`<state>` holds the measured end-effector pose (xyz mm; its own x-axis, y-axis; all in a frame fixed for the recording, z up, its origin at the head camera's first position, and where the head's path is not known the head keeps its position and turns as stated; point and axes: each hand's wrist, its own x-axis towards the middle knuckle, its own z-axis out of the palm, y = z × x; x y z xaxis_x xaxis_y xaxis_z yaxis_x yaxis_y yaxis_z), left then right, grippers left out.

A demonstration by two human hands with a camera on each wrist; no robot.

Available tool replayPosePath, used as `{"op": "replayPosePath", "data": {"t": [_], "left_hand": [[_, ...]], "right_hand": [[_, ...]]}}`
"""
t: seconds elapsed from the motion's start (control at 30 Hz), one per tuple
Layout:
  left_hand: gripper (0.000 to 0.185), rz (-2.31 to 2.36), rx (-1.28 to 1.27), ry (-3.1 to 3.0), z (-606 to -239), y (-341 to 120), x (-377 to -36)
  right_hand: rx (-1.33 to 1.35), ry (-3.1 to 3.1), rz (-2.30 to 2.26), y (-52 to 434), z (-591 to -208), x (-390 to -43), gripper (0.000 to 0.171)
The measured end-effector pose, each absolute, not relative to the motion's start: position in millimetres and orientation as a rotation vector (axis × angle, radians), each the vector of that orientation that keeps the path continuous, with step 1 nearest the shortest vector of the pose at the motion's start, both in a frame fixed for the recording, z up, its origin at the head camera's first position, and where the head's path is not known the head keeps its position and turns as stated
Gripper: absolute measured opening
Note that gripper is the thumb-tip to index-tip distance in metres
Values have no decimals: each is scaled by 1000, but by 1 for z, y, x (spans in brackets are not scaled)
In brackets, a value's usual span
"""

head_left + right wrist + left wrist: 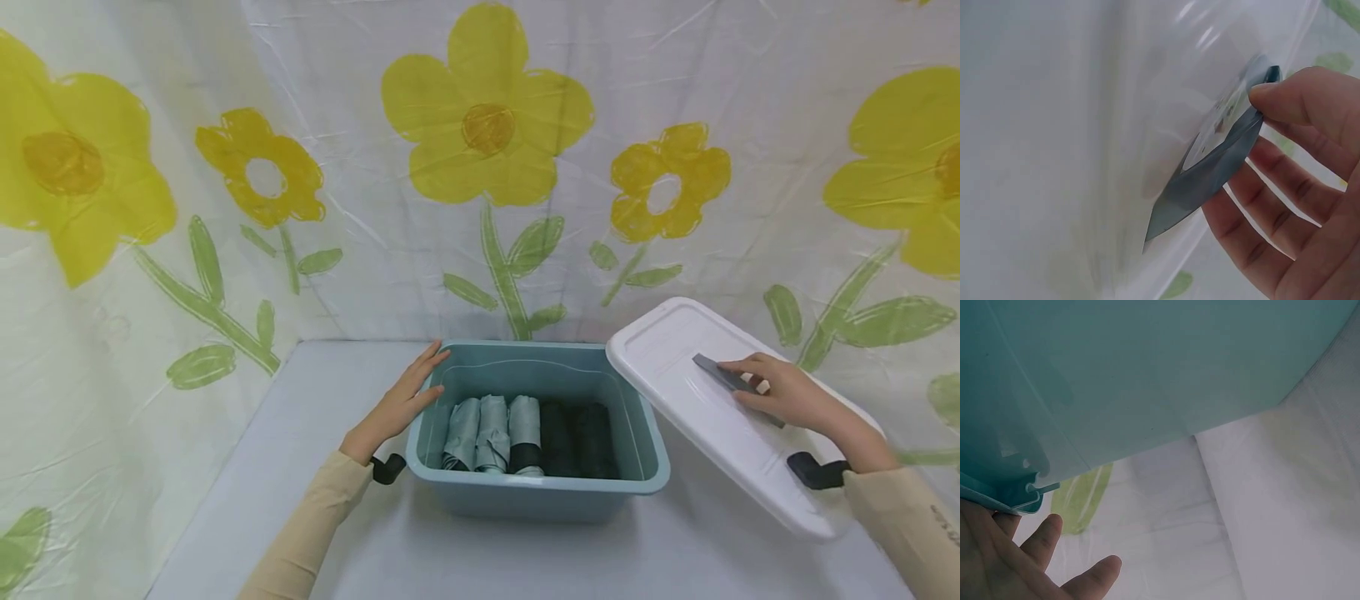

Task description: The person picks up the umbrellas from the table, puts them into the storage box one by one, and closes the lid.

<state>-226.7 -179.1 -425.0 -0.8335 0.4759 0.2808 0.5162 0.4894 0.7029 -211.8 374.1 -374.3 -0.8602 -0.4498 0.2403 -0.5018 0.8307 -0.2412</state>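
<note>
**Inspector:** Report on the right hand.

**Assistant:** It grips the grey handle on top of the white lid, thumb on the upper edge and fingers curled underneath, as the right wrist view shows. The lid hangs from that grip, tilted, its low end nearest the wrist and its high end beyond the fingertips, toward the flowered backdrop.

**Inspector:** Its long axis?

**Assistant:** It runs diagonally, from near the wrist up and away to the far corner. The handle lies along the same line. The lid's top face points up and leftward, toward the bin.

**Inspector:** And the bin's position from that hand?

**Assistant:** The blue bin sits to the left of the right hand, uncovered, on the grey table. The lid's left edge is just beside the bin's right rim; I cannot tell whether they touch. The bin's long axis runs left to right, so the lid sits skewed against it.

**Inspector:** Left hand?

**Assistant:** Fingers straight, laid flat against the bin's left wall at the rim, holding nothing. It is the nearer hand to the bin.

**Inspector:** Contents?

**Assistant:** Rolled cloths in a row, pale green to the left, dark to the right, directly right of the left hand.
</note>
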Motion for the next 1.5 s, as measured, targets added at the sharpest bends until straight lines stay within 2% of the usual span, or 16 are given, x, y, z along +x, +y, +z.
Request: {"op": "replayPosePath", "data": {"t": [0.23, 0.57, 1.5], "left_hand": [[54, -1250, -887, -2677, -439, -184, -236], [54, -1205, -872, -2698, -438, -185, -235], [50, -946, -868, -2718, -433, -186, -235]], "right_hand": [[805, -2808, 435, 369, -370, -215, 44], [784, -2910, 465, 353, -360, -219, 46], [1025, -2817, 448, 312, -348, -226, 44]]}}
